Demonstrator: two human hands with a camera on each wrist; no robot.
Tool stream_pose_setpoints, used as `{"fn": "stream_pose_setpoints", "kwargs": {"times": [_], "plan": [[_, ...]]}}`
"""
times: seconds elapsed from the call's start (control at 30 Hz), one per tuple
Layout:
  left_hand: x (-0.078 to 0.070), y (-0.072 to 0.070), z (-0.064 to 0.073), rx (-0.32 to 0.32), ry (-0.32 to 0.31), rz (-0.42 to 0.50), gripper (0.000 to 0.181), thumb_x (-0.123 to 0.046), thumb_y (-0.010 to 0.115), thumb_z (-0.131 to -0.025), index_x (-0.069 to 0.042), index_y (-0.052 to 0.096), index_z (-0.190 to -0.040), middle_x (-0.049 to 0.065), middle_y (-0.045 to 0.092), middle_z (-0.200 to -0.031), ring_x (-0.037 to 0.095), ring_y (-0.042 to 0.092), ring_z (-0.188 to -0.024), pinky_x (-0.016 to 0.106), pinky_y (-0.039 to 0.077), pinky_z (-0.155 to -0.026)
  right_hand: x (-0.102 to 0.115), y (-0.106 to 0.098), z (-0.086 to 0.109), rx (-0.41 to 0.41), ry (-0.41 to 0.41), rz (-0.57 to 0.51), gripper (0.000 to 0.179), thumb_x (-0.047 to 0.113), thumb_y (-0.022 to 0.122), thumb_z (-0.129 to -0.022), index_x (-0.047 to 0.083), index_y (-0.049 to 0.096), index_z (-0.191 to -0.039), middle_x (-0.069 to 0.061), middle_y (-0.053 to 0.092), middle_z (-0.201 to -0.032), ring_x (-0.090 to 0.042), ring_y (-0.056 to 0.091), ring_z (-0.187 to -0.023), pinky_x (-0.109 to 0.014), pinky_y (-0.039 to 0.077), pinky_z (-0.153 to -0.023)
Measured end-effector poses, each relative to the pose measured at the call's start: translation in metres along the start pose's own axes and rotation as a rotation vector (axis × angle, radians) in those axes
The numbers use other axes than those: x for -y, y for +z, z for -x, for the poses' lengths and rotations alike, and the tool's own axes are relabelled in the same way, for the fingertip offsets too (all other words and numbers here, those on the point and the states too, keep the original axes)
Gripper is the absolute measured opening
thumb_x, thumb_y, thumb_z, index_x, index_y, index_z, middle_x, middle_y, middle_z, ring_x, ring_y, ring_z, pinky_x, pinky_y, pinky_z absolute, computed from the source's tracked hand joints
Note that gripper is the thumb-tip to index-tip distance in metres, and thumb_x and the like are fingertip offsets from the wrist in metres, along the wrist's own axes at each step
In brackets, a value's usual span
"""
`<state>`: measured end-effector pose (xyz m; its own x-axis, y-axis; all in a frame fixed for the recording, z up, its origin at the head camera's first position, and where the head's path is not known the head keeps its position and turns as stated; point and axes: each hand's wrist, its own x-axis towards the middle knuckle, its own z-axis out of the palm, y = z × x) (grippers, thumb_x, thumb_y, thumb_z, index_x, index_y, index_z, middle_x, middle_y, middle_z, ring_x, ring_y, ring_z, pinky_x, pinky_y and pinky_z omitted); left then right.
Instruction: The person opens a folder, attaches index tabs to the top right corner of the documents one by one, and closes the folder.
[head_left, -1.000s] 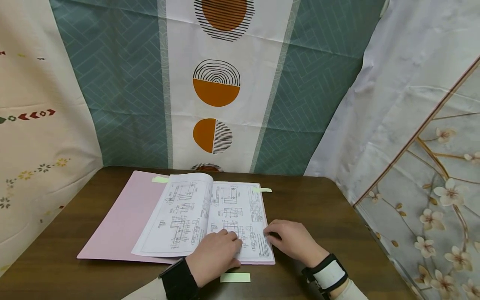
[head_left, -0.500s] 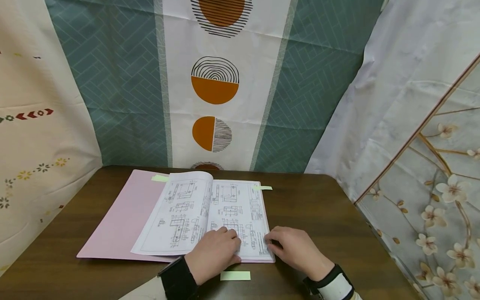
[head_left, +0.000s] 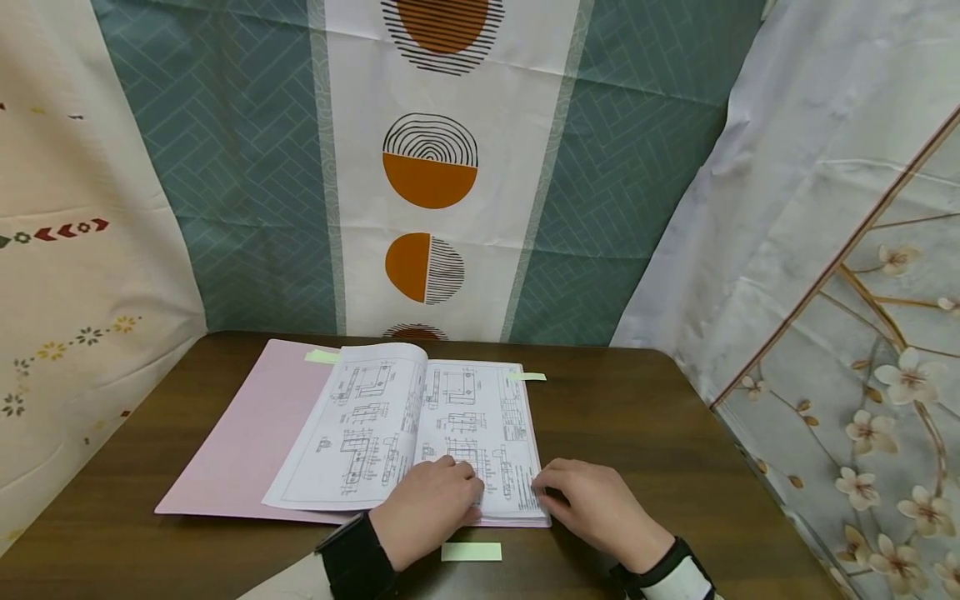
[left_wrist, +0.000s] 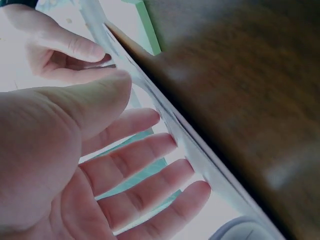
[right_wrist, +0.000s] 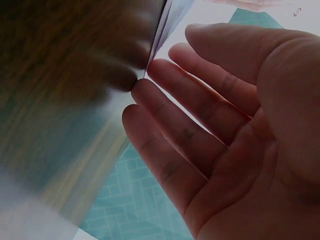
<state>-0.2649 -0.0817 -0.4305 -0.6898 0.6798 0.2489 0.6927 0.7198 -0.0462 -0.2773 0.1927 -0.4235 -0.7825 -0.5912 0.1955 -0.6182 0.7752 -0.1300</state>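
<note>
A pink-covered booklet (head_left: 225, 467) lies spread on the table, showing line drawings of parts with dimensions. Its left page (head_left: 318, 467) bulges up toward the spine, while the right page (head_left: 506, 408) lies flatter. My left hand (head_left: 429, 510) rests on the lower part of the right page, covering some of the drawing; its fingers look fairly straight in the left wrist view. At the booklet's lower right edge, my right hand (head_left: 596, 507) touches the pages with its fingertips. In the right wrist view, its thumb stands apart from loosely extended fingers (right_wrist: 200, 110).
One pale green paper strip (head_left: 471, 552) lies on the brown table (head_left: 637, 417) in front of the booklet. Two similar tabs stick out: one at the upper left (head_left: 322, 357), another at the upper right (head_left: 531, 377). Patterned cloths (head_left: 255, 167) hang behind and beside the table.
My right hand has slid slightly toward me along the booklet's right edge. My left hand stays on the page, and the booklet remains open at the same spread.
</note>
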Motion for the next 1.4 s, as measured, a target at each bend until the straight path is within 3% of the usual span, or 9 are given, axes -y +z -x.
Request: {"fn": "stream_pose_setpoints", "kwargs": {"times": [0.17,0.33,0.67,1.0,1.2,1.4], "plan": [[-0.0044,0.0003,-0.0020,0.003,0.043,-0.111,0.008,-0.014,0.085,-0.095,-0.018,0.079,-0.099,-0.004,0.070,-0.088,0.014,0.064,-0.077,0.032,0.054,-0.064,-0.0016,0.0024,-0.0021,-0.048,0.002,-0.005,0.007,0.019,0.087,-0.097,0.020,0.085,-0.104,0.015,0.074,-0.098,0.000,0.064,-0.082,-0.034,0.060,-0.074],[-0.0081,0.0018,-0.0049,-0.025,0.068,-0.134,0.005,-0.016,0.083,-0.097,-0.017,0.079,-0.096,-0.004,0.069,-0.084,0.013,0.064,-0.073,0.031,0.054,-0.062,-0.0029,0.0039,-0.0021,-0.099,0.010,0.010,0.005,0.017,0.086,-0.098,0.019,0.084,-0.103,0.015,0.074,-0.094,0.001,0.063,-0.078,-0.033,0.060,-0.072],[-0.0079,0.0038,-0.0074,-0.054,0.001,-0.056,0.007,-0.019,0.086,-0.094,-0.015,0.080,-0.094,-0.004,0.070,-0.080,0.013,0.066,-0.070,0.031,0.053,-0.060,-0.0032,0.0023,-0.0009,-0.113,0.089,0.052,0.007,0.018,0.088,-0.095,0.020,0.085,-0.101,0.012,0.078,-0.097,-0.002,0.070,-0.082,-0.035,0.062,-0.073],[-0.0076,0.0037,-0.0076,-0.103,-0.028,0.012,0.013,-0.016,0.086,-0.092,-0.014,0.073,-0.093,-0.004,0.068,-0.076,0.011,0.065,-0.067,0.030,0.051,-0.057,-0.0032,0.0019,0.0008,-0.107,0.105,0.052,0.008,0.018,0.091,-0.093,0.021,0.084,-0.097,0.012,0.077,-0.093,0.000,0.065,-0.076,-0.034,0.058,-0.068],[-0.0075,0.0043,-0.0066,-0.176,-0.038,0.006,0.016,-0.013,0.083,-0.090,-0.014,0.067,-0.092,-0.003,0.065,-0.076,0.014,0.065,-0.067,0.031,0.049,-0.054,-0.0022,0.0038,0.0004,-0.088,0.044,0.018,0.011,0.016,0.091,-0.091,0.021,0.083,-0.096,0.013,0.075,-0.094,-0.002,0.066,-0.081,-0.035,0.059,-0.072],[-0.0092,0.0037,-0.0075,-0.223,-0.077,-0.026,0.027,-0.018,0.088,-0.092,-0.015,0.068,-0.111,-0.001,0.070,-0.086,0.017,0.067,-0.072,0.029,0.049,-0.054,-0.0012,0.0061,-0.0004,-0.056,-0.027,-0.001,0.016,0.011,0.093,-0.088,0.022,0.084,-0.096,0.013,0.073,-0.097,-0.006,0.067,-0.085,-0.034,0.059,-0.073]]}}
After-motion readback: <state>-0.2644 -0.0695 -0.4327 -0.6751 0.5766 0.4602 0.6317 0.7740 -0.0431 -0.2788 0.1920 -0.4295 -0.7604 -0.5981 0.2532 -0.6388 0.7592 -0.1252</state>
